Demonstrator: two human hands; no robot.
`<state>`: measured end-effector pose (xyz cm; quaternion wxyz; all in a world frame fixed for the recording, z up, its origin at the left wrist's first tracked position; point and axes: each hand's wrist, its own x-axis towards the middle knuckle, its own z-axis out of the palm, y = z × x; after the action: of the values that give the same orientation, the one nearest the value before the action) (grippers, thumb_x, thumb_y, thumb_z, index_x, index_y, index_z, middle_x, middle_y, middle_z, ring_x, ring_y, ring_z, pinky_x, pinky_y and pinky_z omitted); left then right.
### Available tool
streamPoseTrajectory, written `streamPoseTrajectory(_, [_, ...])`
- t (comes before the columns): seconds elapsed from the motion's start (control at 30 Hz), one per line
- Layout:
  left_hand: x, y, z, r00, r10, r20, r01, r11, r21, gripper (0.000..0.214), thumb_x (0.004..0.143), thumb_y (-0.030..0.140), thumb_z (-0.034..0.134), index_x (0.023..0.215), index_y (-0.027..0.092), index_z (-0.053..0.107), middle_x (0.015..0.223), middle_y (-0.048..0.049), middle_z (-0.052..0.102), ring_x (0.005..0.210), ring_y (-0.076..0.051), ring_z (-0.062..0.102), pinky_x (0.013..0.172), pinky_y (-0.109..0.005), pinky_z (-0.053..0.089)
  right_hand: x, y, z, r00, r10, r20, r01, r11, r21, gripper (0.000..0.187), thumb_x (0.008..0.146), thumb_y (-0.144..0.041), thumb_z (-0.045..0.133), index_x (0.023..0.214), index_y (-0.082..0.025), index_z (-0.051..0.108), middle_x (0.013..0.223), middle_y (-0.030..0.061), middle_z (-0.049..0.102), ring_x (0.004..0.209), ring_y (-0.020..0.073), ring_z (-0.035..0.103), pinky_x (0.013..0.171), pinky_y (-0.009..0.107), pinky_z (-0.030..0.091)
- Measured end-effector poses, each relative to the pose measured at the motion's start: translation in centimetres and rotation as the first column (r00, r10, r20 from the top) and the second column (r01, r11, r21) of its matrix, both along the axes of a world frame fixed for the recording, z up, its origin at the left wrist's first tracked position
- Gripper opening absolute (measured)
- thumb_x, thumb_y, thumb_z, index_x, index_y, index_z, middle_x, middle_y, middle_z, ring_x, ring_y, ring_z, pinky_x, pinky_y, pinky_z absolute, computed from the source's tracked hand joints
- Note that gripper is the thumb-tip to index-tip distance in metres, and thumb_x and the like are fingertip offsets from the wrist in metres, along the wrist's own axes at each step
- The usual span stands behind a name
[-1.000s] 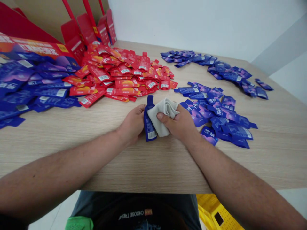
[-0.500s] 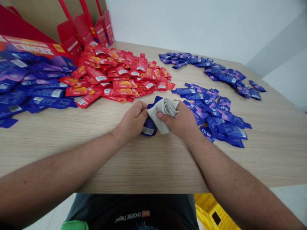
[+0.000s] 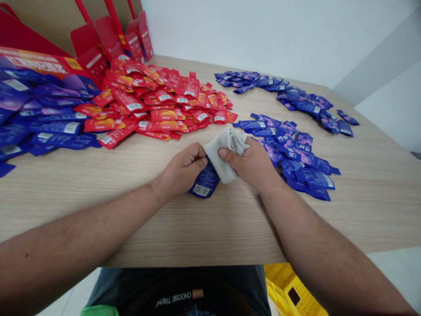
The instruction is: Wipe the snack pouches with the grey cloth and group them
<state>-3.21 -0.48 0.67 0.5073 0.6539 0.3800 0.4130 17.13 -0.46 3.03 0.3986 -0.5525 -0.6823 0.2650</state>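
Between my hands, above the near part of the table, is a blue pouch [image 3: 206, 180] with a barcode at its lower end. My left hand [image 3: 185, 169] pinches it along its left edge. A folded pale grey cloth [image 3: 224, 156] is gripped in my right hand [image 3: 255, 164], thumb on top, and it covers the upper part of the pouch. Just right of that hand lies a loose heap of blue pouches [image 3: 296, 153]. Beyond my left hand spreads a large heap of red pouches [image 3: 164, 101] with orange fruit pictures.
More blue pouches [image 3: 46, 114] are piled at the left before a printed red box [image 3: 39, 63]. Open red cartons [image 3: 90, 48] stand behind. A row of blue pouches [image 3: 296, 96] runs along the table's back right. A yellow basket [image 3: 279, 285] sits below the front edge.
The cloth has shifted upward on the pouch, and the pouch has tilted and come lower, so more of its printed lower part shows. Both hands keep their hold. The whole view has moved slightly.
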Motion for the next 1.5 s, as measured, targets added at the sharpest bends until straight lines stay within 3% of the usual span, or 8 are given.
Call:
streamPoseTrajectory(0.33, [0.3,0.0,0.4,0.997,-0.026,0.069,0.03,0.998,-0.051,0.017,0.083,0.027,0.058,0.071,0.02,0.048,0.081,-0.0007,0.062,0.076,-0.014,0.055,0.068,-0.027,0.044,0.1,0.1,0.1,0.989,-0.127,0.071,0.122,0.991,0.062,0.047,0.081,-0.059,0.069,0.104,-0.018,0.07,0.099,0.0086,0.075,0.088,0.0272,0.068,0.076,0.041,0.053])
streamPoseTrajectory(0.47, [0.4,0.3,0.2,0.993,0.113,-0.037,-0.116,0.987,-0.114,0.013,0.08,0.028,0.065,0.073,0.019,0.057,0.069,0.0018,0.058,0.062,-0.012,0.05,0.057,-0.024,0.04,-0.5,-0.6,0.5,0.99,-0.058,0.129,0.053,0.998,0.042,0.046,0.079,-0.059,0.07,0.103,-0.02,0.07,0.097,0.0071,0.075,0.086,0.0265,0.068,0.073,0.038,0.052])
streamPoseTrajectory(0.73, [0.8,0.4,-0.2,0.977,0.212,0.005,-0.194,0.904,-0.382,0.009,0.072,0.021,0.069,0.077,0.019,0.062,0.066,0.0009,0.063,0.056,-0.012,0.055,0.051,-0.024,0.044,-1.5,-1.3,0.4,0.954,0.034,0.298,-0.052,0.997,0.053,0.038,0.082,-0.055,0.069,0.096,-0.02,0.068,0.093,0.0067,0.07,0.086,0.0239,0.064,0.075,0.035,0.047])
streamPoseTrajectory(0.97, [0.8,0.9,0.7,0.943,0.278,0.182,-0.112,0.781,-0.614,0.016,0.076,0.015,0.066,0.077,0.021,0.051,0.064,0.0014,0.059,0.055,-0.014,0.057,0.051,-0.028,0.05,-1.9,-1.5,0.1,0.88,0.164,0.446,-0.184,0.983,0.001,0.031,0.083,-0.049,0.07,0.095,-0.02,0.068,0.09,0.0059,0.066,0.087,0.0236,0.059,0.076,0.034,0.043])
streamPoseTrajectory(1.07, [1.0,0.8,0.7,0.946,0.266,0.185,-0.098,0.779,-0.62,0.017,0.076,0.014,0.066,0.077,0.021,0.05,0.063,0.0022,0.057,0.054,-0.013,0.056,0.052,-0.029,0.05,-2.2,-1.8,0.0,0.899,0.103,0.425,-0.142,0.988,0.061,0.031,0.085,-0.048,0.069,0.098,-0.019,0.068,0.091,0.0059,0.064,0.089,0.0236,0.058,0.077,0.034,0.043])
streamPoseTrajectory(1.23, [1.2,0.4,0.3,0.953,0.295,0.067,-0.222,0.832,-0.508,0.015,0.079,0.015,0.062,0.072,0.021,0.05,0.056,0.0042,0.05,0.048,-0.01,0.044,0.046,-0.024,0.034,-2.9,-2.6,0.1,0.812,0.265,0.52,-0.294,0.955,-0.028,0.023,0.083,-0.04,0.072,0.093,-0.021,0.066,0.094,0.0051,0.063,0.088,0.022,0.057,0.075,0.032,0.042])
streamPoseTrajectory(1.37, [1.2,0.5,0.3,0.946,0.324,0.029,-0.276,0.847,-0.454,0.015,0.079,0.016,0.062,0.072,0.021,0.049,0.057,0.004,0.051,0.05,-0.011,0.045,0.048,-0.025,0.034,-3.2,-2.9,0.1,0.828,0.182,0.53,-0.218,0.976,0.005,0.026,0.084,-0.043,0.071,0.095,-0.02,0.064,0.099,0.0069,0.062,0.089,0.022,0.057,0.074,0.031,0.042])
streamPoseTrajectory(1.5, [1.2,0.6,0.5,0.945,0.326,-0.035,-0.307,0.845,-0.438,0.014,0.081,0.016,0.06,0.072,0.021,0.05,0.054,0.0046,0.048,0.048,-0.011,0.041,0.046,-0.026,0.032,-3.3,-2.9,-0.3,0.782,0.283,0.555,-0.323,0.946,-0.027,0.025,0.086,-0.043,0.07,0.096,-0.021,0.064,0.1,0.0061,0.062,0.091,0.0215,0.057,0.074,0.031,0.043])
